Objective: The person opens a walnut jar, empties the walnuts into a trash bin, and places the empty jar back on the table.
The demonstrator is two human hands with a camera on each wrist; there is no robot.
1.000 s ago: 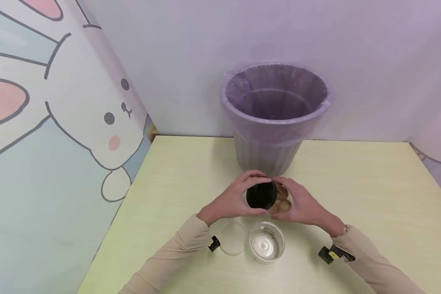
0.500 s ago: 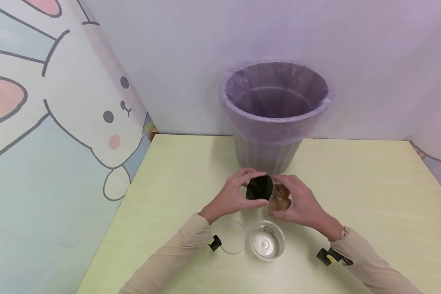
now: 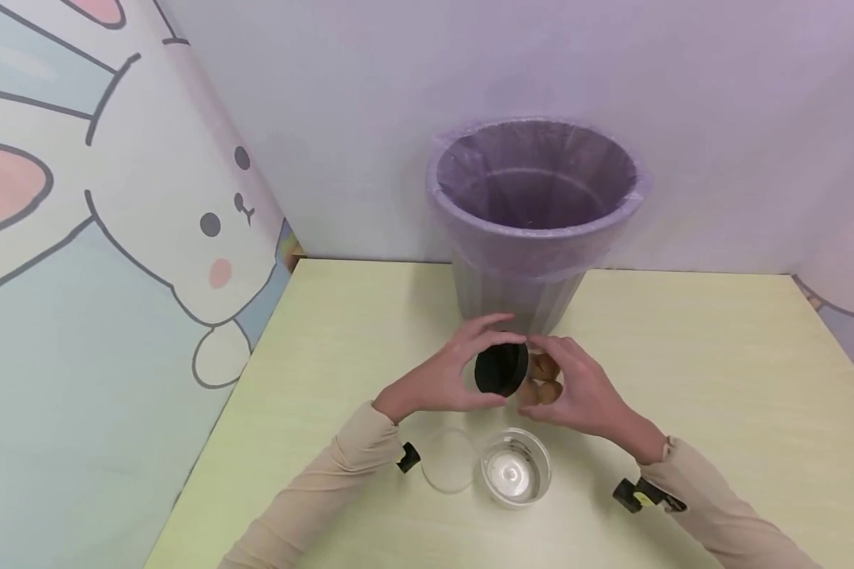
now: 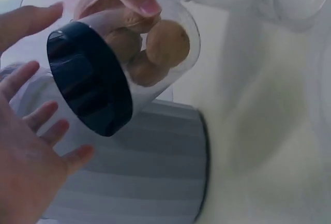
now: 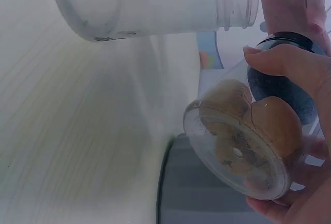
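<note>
Jar (image 4: 146, 92): held just below and right of centre in the head frame; transparent, tilted onto its side, with the lidded end turned toward the left of that frame.
Black lid (image 4: 90, 79): fitted across the jar's end; its dark face is presented toward the left hand.
Contents: several round brown walnut-like items (image 4: 168, 44), seen through the jar's wall; their exact number cannot be told.
Right hand (image 3: 585, 393): wrapped around the jar's body, which is grasped between thumb and fingers, as is shown at the right of the right wrist view.
Left hand (image 3: 444, 381): released; its fingers are spread about the lid, and in the left wrist view a gap is seen between them and it.
Uncovered container (image 3: 494, 488): stood upright at lower centre-right of the head frame; transparent, with its threaded neck displayed along the top of the right wrist view.
Round transparent piece (image 3: 447, 491): laid just left of the container; only a faint rim can be made out.
Bin (image 3: 508, 292): stood on the table (image 3: 327, 340) at upper centre-right, lined with a purple bag (image 3: 534, 257) folded over its rim.
Rabbit mural (image 3: 156, 190): pictured on the surface at upper left.
</note>
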